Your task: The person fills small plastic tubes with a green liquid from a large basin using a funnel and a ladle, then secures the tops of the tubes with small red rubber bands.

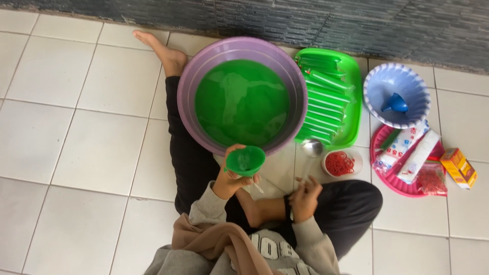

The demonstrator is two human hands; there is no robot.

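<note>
Floor: white square tiles (pixel 76 147) ran up to a dark grey wall, and a person sat cross-legged on them.
Basin: a big round purple plastic basin (pixel 189 86) stood at the knees, filled with bright green liquid (pixel 239 102).
Left hand: the left hand (pixel 229 178) was closed round a green plastic funnel (pixel 245 160), held upright just at the basin's near rim.
Right hand: the right hand (pixel 304 196) was curled on a thin clear plastic tube bag (pixel 307 170); how tight, I could not tell.
Tray: a green rectangular tray (pixel 353 97) held filled green ice sticks (pixel 321 99).
Cup: a small clear cup (pixel 340 164) held red rubber bands.
Bowl: a pale blue frilled bowl (pixel 377 84) held a blue funnel (pixel 396 104).
</note>
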